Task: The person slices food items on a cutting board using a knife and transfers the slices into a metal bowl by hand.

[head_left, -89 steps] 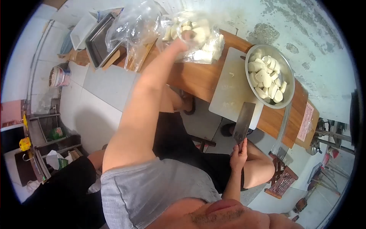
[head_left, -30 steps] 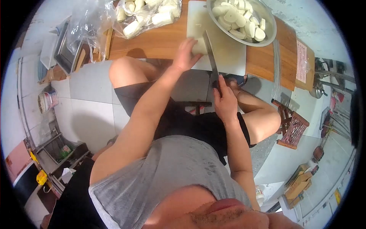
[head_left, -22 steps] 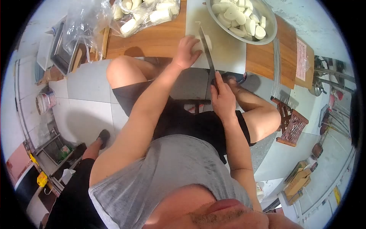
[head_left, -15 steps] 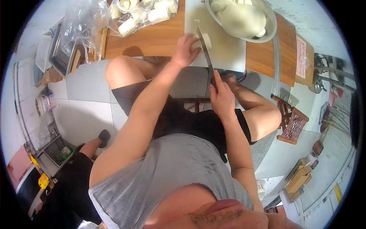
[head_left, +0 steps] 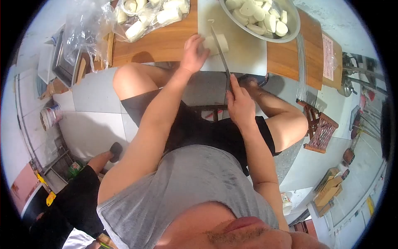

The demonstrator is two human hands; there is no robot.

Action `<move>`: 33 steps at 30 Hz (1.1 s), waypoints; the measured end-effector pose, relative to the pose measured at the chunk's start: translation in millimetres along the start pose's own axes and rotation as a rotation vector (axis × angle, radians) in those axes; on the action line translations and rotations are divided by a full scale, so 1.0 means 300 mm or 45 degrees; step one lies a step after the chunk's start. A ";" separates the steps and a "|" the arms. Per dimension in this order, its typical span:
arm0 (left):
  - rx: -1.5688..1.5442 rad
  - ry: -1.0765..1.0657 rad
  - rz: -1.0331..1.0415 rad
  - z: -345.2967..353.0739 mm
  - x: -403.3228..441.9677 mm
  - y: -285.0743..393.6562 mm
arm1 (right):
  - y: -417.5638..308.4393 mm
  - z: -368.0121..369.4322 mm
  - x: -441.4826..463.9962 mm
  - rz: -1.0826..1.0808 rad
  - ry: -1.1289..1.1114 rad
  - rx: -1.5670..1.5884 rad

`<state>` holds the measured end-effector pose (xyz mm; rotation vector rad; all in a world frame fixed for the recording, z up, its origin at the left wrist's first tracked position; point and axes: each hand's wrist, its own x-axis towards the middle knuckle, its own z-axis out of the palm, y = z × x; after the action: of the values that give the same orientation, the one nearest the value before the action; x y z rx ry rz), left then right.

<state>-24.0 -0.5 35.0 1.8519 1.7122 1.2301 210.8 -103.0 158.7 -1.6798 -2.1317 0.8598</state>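
Note:
A peeled white root vegetable (head_left: 222, 43) lies on the pale cutting board (head_left: 248, 58). My right hand (head_left: 240, 103) is closed round the handle of a long knife (head_left: 220, 49), whose blade points away from me and crosses the vegetable. My left hand (head_left: 194, 54) is at the vegetable's left end, fingers and thumb apart; whether the fingertips touch it is hard to tell. A metal bowl (head_left: 295, 33) with several thick white slices (head_left: 271, 23) stands at the board's far right corner. A small white scrap (head_left: 211, 20) sits beyond the knife tip.
Left of the board, a clear plastic bag (head_left: 154, 20) holds more white pieces on the wooden table (head_left: 166, 43). Thin metal skewers (head_left: 302, 70) lie at the right. A folding stool (head_left: 321, 130) stands on the floor. Another person's leg (head_left: 99, 162) shows at lower left.
My left hand has drawn back leftward, uncovering more of the vegetable. A large blurred pale shape over the bowl is gone, and slices show there. My right hand keeps the knife in nearly the same place.

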 end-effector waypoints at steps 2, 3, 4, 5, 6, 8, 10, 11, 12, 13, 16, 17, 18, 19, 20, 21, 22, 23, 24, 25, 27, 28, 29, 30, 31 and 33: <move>0.054 -0.048 0.072 -0.006 0.005 0.029 | -0.010 0.006 -0.002 0.004 0.010 -0.021; 0.075 -0.085 0.090 0.000 0.011 0.036 | -0.014 0.006 0.000 0.005 0.017 -0.035; 0.096 -0.123 0.107 0.008 0.015 0.039 | -0.025 -0.003 0.003 0.036 -0.016 -0.030; 0.078 -0.146 0.081 0.016 0.011 0.036 | -0.042 -0.017 0.004 0.070 -0.051 -0.024; 0.060 -0.169 0.058 0.023 0.009 0.026 | -0.050 -0.027 0.007 0.104 -0.083 -0.016; 0.032 -0.179 0.047 0.029 0.012 0.016 | -0.036 -0.012 0.007 0.042 -0.016 -0.022; 0.009 -0.158 0.067 0.033 0.010 0.013 | -0.034 -0.010 0.004 0.019 0.008 -0.033; 0.012 -0.154 0.069 0.036 0.009 0.016 | -0.039 -0.017 0.003 0.024 0.000 -0.043; 0.016 -0.149 0.072 0.038 0.007 0.018 | -0.043 -0.022 0.005 0.028 -0.008 -0.053; 0.021 -0.144 0.073 0.036 0.007 0.024 | -0.043 -0.024 0.008 0.029 -0.006 -0.047; 0.070 -0.178 0.075 0.024 0.009 0.038 | -0.042 -0.027 0.009 0.035 -0.013 -0.036; 0.073 -0.177 0.076 0.024 0.006 0.036 | -0.042 -0.028 0.009 0.038 -0.019 -0.039; 0.076 -0.175 0.077 0.026 0.007 0.031 | -0.044 -0.029 0.010 0.039 -0.024 -0.043; 0.081 -0.172 0.078 0.025 0.010 0.030 | -0.045 -0.032 0.012 0.039 -0.024 -0.048; 0.063 -0.165 0.068 0.026 0.009 0.031 | -0.046 -0.036 0.012 0.040 -0.025 -0.053; 0.046 -0.158 0.060 0.027 0.011 0.031 | -0.046 -0.037 0.013 0.042 -0.024 -0.057; 0.028 -0.151 0.051 0.024 0.013 0.033 | -0.044 -0.035 0.014 0.045 -0.026 -0.050; -0.014 -0.107 0.042 0.020 0.012 0.035 | -0.042 -0.033 0.014 0.049 -0.029 -0.042; -0.055 -0.060 0.035 0.017 0.013 0.037 | -0.041 -0.032 0.015 0.052 -0.030 -0.035; -0.096 -0.014 0.028 0.015 0.014 0.036 | -0.042 -0.032 0.014 0.057 -0.041 -0.039; -0.071 0.056 0.008 0.012 0.021 0.015 | -0.043 -0.037 0.016 0.068 -0.059 -0.048; -0.059 0.089 -0.006 0.012 0.018 0.009 | -0.045 -0.039 0.014 0.080 -0.068 -0.045; -0.052 0.062 0.040 0.020 0.015 0.008 | -0.048 -0.040 0.016 0.089 -0.077 -0.043; -0.043 0.038 0.086 0.030 0.015 0.009 | -0.050 -0.041 0.019 0.095 -0.085 -0.039; -0.032 0.014 0.133 0.041 0.016 0.009 | -0.051 -0.041 0.020 0.093 -0.087 -0.033; -0.050 0.055 0.148 0.086 0.013 -0.003 | -0.050 -0.041 0.019 0.093 -0.090 -0.023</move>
<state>-5.3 11.1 21.0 1.9390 1.6099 1.3479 204.7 -96.2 176.7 -1.7714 -2.1416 0.9365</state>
